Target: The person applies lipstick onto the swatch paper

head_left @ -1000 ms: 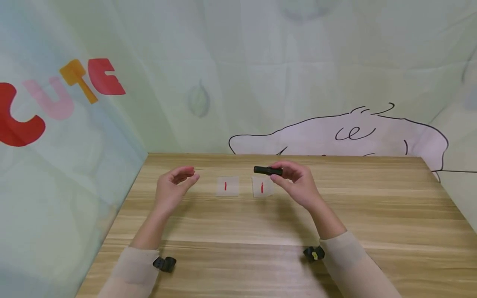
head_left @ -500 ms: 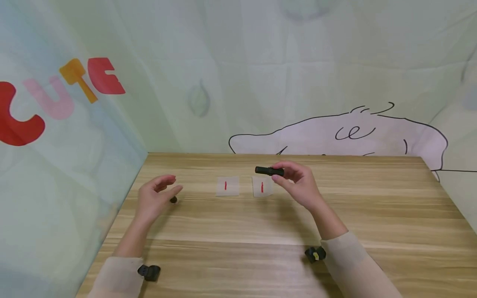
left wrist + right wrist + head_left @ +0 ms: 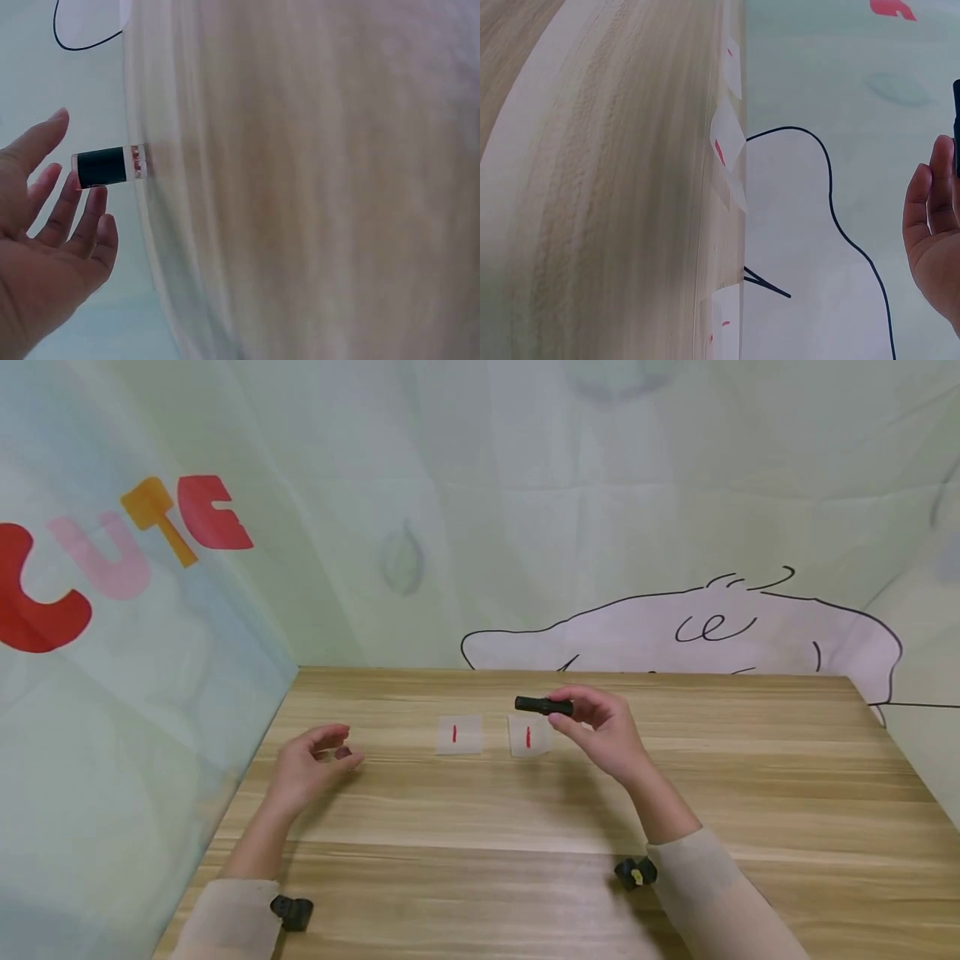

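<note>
In the head view, my left hand is at the left of the table, around a small bottle whose dark top shows between finger and thumb. The left wrist view has this bottle upright, with a dark green label and a clear lower end with red bits. Fingertips come right up to its upper end; the thumb stays apart from it. My right hand pinches a short black cylinder between thumb and fingers, held level above the table. At the right wrist view's edge, only part of this black cylinder shows.
Two pale square cards, a left card and a right card, each with a red stroke, lie mid-table. Another card appears low in the right wrist view. A printed curtain hangs behind the wooden table.
My left hand has moved left and slightly toward me, to the small bottle, which it hid at first. The right hand keeps holding the black cylinder almost in place.
</note>
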`<state>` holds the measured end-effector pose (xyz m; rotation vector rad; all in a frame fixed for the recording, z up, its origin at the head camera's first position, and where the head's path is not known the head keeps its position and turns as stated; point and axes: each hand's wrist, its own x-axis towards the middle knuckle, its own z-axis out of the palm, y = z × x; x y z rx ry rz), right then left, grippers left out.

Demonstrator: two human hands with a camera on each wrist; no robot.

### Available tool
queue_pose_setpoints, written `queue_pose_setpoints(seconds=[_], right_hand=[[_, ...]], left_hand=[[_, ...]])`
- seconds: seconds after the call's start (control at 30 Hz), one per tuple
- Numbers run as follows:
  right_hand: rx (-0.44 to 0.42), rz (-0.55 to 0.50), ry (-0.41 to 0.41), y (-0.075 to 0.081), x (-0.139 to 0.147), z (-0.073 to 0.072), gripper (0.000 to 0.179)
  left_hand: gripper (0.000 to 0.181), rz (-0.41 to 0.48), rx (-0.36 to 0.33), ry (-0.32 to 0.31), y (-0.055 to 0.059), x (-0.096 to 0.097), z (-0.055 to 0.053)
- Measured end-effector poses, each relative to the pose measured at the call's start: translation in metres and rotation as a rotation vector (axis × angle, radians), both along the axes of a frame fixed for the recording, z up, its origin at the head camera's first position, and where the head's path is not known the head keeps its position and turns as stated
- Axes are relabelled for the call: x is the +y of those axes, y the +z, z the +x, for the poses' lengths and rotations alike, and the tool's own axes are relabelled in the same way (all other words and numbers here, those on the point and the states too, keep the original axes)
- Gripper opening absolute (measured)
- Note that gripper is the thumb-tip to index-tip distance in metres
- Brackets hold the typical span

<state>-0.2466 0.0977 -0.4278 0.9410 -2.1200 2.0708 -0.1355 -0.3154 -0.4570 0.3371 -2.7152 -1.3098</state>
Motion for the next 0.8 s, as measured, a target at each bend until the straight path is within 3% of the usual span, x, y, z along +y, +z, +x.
queue_pose_setpoints(seconds=[0.17,0.43,0.8], right_hand=[[0.002,-0.002,0.002,0.000,0.001,0.000,0.025],[-0.007,0.002,-0.001,-0.002,0.002,0.000,0.024],[0.001,0.003,-0.005,-0.004,0.005,-0.001,0.025]], left_hand=[[0.056,-0.022,-0.024,-0.029,-0.003,0.000,-0.001],[0.048,-0.140,-0.039,-0.062,-0.010,-0.001,-0.002],[0.035,-0.177,-0.020,-0.048,-0.012,-0.002,0.001]])
